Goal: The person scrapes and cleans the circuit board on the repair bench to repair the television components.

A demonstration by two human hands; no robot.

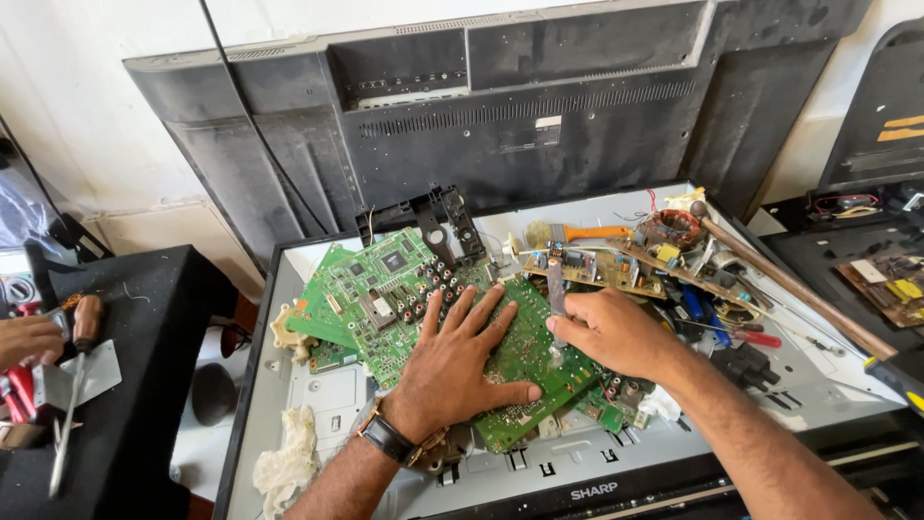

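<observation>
My left hand point(452, 361) lies flat with fingers spread on a green circuit board point(525, 351) that rests on a grey metal panel point(318, 395). A watch sits on that wrist. My right hand point(611, 332) pinches a thin grey tool point(556, 289) held upright, its tip on the same board. A second, larger green circuit board point(375, 289) lies just left of my left hand, partly under a black plastic bracket point(438, 226).
A black back cover point(500, 125) leans on the wall behind. Loose parts, a copper coil point(671, 228), a brush point(573, 233), screwdrivers and a wooden-handled hammer point(789, 284) crowd the panel's right side. A rag point(289, 462) lies front left. Another person's hand point(27, 342) is at left by a screwdriver point(82, 327).
</observation>
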